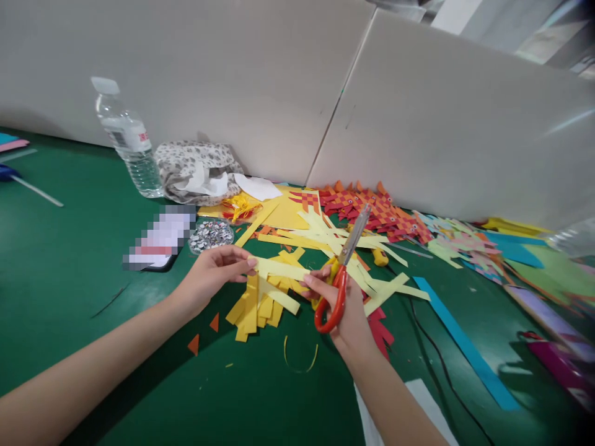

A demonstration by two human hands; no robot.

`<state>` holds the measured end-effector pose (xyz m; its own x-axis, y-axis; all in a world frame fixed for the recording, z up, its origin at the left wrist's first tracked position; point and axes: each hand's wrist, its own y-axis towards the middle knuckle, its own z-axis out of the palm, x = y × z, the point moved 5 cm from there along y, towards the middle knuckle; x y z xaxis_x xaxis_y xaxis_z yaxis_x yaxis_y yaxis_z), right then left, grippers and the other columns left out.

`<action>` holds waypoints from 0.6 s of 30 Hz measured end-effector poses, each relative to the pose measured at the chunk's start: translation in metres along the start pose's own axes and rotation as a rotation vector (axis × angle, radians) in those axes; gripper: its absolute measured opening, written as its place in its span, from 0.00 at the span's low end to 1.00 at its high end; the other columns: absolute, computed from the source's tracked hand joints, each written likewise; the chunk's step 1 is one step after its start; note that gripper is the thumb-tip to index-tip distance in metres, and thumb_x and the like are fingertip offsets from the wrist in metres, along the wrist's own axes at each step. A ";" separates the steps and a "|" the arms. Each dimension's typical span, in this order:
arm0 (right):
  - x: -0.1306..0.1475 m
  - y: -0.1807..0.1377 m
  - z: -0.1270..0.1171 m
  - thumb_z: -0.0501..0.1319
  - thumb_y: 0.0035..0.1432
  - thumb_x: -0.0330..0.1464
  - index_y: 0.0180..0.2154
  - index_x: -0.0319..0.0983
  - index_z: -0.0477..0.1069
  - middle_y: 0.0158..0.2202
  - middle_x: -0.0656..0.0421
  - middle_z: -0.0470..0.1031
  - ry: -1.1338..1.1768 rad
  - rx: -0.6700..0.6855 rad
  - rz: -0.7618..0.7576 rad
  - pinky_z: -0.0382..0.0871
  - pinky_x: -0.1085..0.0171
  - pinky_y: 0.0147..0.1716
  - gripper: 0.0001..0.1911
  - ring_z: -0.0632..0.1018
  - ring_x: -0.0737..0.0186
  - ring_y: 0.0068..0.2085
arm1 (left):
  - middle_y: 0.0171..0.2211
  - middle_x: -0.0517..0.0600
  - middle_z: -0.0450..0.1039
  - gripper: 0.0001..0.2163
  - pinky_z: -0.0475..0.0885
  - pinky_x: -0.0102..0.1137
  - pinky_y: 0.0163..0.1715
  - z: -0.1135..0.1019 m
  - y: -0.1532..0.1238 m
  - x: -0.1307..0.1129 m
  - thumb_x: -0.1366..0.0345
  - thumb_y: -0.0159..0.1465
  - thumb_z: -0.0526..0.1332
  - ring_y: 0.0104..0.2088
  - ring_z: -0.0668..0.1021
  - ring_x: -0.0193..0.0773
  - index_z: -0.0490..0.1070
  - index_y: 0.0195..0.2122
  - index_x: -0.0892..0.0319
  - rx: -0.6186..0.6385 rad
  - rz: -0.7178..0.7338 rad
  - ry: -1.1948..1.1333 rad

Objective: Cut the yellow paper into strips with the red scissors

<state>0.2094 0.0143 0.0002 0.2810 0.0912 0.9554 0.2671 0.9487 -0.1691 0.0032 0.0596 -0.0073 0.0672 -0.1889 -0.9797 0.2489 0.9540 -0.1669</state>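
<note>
- Pale yellow paper: a strip [281, 268] stretches level at the centre of the frame, above a pile of yellow pieces [251, 313].
- Left hand [218, 272]: thumb and fingertips pinched closed on the strip's left end.
- Right hand [341, 297]: thumb and finger pinched on its right end; the hand also carries scissors [343, 275], blades pointing toward the upper right.
- Green desk [56, 279] surface spreads across the left of the frame, around the phone [162, 236], and through the lower centre between the forearms, where yellow slivers and orange triangles [194, 345] lie.
- Behind, the desk's far edge meets a pale panel [209, 74]; a bottle [134, 152] stands near it at upper left.
- Beyond the scissors, woven red-orange pieces [372, 207] crowd that edge.
- Right of the right hand, a blue strip [465, 344] and a dark cable [439, 352] slant toward the lower right.
- White paper [432, 402] lies under the right forearm at the bottom.
</note>
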 end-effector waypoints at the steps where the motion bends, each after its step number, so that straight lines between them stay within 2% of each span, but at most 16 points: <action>1: 0.001 0.001 -0.003 0.72 0.35 0.31 0.27 0.40 0.61 0.26 0.65 0.70 0.015 -0.029 -0.017 0.72 0.67 0.29 0.20 0.75 0.67 0.29 | 0.28 0.48 0.76 0.08 0.71 0.25 0.31 0.001 0.000 0.000 0.60 0.51 0.68 0.31 0.77 0.34 0.73 0.28 0.58 0.021 -0.017 0.018; 5: 0.004 0.004 -0.011 0.71 0.37 0.31 0.27 0.40 0.62 0.28 0.64 0.71 0.048 -0.101 -0.074 0.74 0.67 0.29 0.19 0.76 0.66 0.29 | 0.26 0.47 0.75 0.07 0.71 0.26 0.30 0.007 -0.004 0.001 0.62 0.50 0.68 0.28 0.77 0.33 0.74 0.25 0.58 0.072 -0.043 0.053; 11: 0.003 -0.005 0.003 0.72 0.37 0.33 0.28 0.40 0.61 0.30 0.61 0.73 0.026 -0.018 -0.040 0.76 0.62 0.33 0.20 0.78 0.60 0.35 | 0.26 0.48 0.77 0.08 0.71 0.27 0.30 0.015 -0.011 0.009 0.61 0.50 0.68 0.31 0.79 0.36 0.72 0.26 0.58 -0.006 -0.058 -0.040; 14: -0.002 -0.009 0.012 0.72 0.37 0.36 0.28 0.38 0.65 0.28 0.60 0.73 -0.047 0.030 -0.020 0.75 0.60 0.33 0.19 0.78 0.58 0.32 | 0.27 0.49 0.77 0.10 0.72 0.29 0.31 0.022 -0.016 0.013 0.60 0.49 0.68 0.31 0.79 0.38 0.72 0.27 0.59 -0.002 -0.077 -0.053; 18: -0.005 -0.008 0.013 0.71 0.38 0.36 0.29 0.36 0.68 0.26 0.61 0.73 -0.038 0.018 -0.047 0.75 0.60 0.33 0.17 0.77 0.61 0.28 | 0.26 0.48 0.77 0.10 0.71 0.28 0.30 0.034 -0.021 0.016 0.60 0.49 0.68 0.29 0.78 0.36 0.71 0.25 0.60 0.097 -0.110 -0.017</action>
<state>0.1935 0.0099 0.0003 0.2334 0.0573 0.9707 0.2623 0.9575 -0.1196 0.0322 0.0286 -0.0154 0.0503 -0.2957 -0.9540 0.3474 0.9007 -0.2608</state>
